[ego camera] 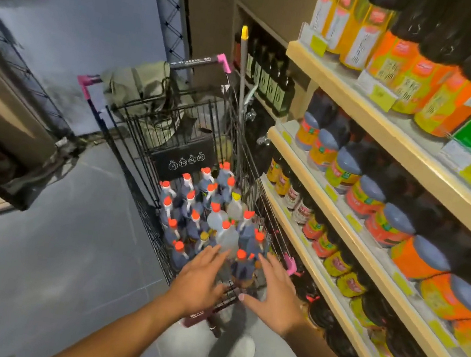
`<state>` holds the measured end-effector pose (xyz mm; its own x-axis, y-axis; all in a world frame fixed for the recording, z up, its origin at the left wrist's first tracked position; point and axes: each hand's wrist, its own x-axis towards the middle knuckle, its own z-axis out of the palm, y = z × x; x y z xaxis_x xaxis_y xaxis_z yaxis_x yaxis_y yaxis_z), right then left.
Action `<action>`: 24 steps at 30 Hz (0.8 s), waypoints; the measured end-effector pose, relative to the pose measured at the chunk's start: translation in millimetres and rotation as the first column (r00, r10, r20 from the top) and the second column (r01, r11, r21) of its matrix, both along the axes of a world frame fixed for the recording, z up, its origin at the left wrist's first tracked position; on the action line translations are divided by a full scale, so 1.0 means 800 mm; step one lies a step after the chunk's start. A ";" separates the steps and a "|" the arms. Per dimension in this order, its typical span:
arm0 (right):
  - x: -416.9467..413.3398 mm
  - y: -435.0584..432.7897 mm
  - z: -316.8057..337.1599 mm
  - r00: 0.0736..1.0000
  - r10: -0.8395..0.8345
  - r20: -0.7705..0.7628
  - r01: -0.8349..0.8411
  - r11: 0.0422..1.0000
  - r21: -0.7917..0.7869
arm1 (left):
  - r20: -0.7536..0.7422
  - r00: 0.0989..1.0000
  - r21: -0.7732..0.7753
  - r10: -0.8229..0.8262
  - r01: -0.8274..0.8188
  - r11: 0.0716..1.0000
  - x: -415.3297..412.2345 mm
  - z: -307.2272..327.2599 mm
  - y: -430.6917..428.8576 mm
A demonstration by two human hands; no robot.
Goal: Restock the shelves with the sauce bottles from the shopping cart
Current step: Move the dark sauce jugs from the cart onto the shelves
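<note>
Barely started imo: my left hand (199,276) and right hand (275,296) hover open and empty over the dark, orange-capped plastic sauce bottles (241,265) crowding the black wire shopping cart (154,238), none on the pale wooden shelves (332,80) yet.

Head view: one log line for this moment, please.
left hand: open, left of nearest orange-capped bottle | right hand: open, right of it | grip: none | cart: many bottles upright
</note>
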<state>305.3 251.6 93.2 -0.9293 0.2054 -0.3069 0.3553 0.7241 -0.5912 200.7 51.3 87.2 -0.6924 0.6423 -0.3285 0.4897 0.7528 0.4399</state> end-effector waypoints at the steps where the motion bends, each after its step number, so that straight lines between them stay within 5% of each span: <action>1: -0.012 0.005 -0.008 1.000 0.002 0.014 -0.002 1.000 -0.006 | 0.005 1.000 -0.011 -0.003 0.003 1.000 -0.010 -0.003 0.004; 5: -0.050 0.014 -0.034 0.997 0.015 0.074 -0.014 1.000 -0.009 | 0.047 0.999 -0.015 0.007 -0.007 1.000 -0.042 -0.019 0.019; 13: -0.098 0.002 -0.080 0.954 -0.217 0.208 0.238 0.968 -0.078 | 0.207 0.976 -0.004 -0.065 0.067 0.998 -0.100 -0.055 0.038; 19: -0.137 -0.024 -0.093 0.822 -0.393 0.411 0.492 0.854 -0.169 | 0.268 0.933 -0.043 -0.240 0.260 0.965 -0.161 -0.080 0.033; 24: -0.165 -0.033 -0.114 0.712 -0.484 0.509 0.583 0.811 -0.044 | 0.271 0.894 -0.020 -0.357 0.376 0.926 -0.214 -0.083 0.023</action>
